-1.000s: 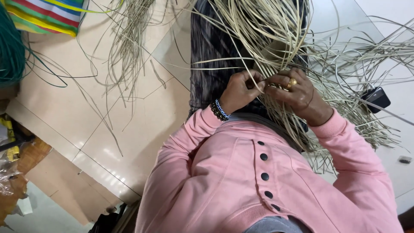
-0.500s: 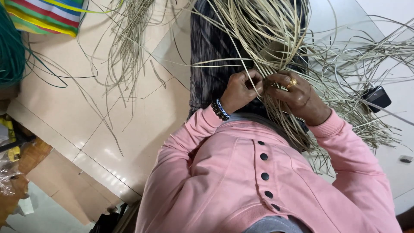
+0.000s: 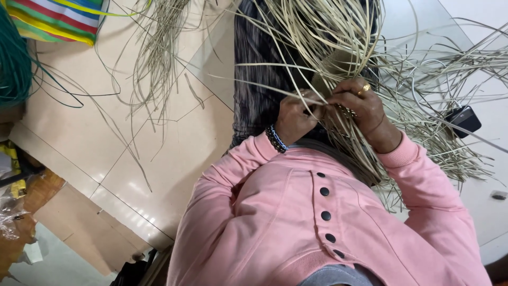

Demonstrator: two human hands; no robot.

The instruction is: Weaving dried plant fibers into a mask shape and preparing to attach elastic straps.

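Observation:
My left hand (image 3: 292, 118), with a beaded bracelet at the wrist, pinches pale cane strands (image 3: 317, 37) close to my chest. My right hand (image 3: 363, 110), wearing a gold ring, grips the same bundle right beside it, fingers curled over the strands. The strands fan upward and to the right over my lap, which is covered by dark patterned cloth (image 3: 255, 79). Pink sleeves and a buttoned pink top (image 3: 323, 212) fill the lower part of the view. What the strands join to under my hands is hidden.
Loose cane strands (image 3: 159, 58) lie on the beige tiled floor (image 3: 159, 159) at the left. A striped colourful woven piece (image 3: 53, 18) and green cord (image 3: 13, 63) sit top left. A black phone (image 3: 463, 119) lies among strands at the right.
My hands stay on the strands with only small finger movement; the bundle has barely shifted.

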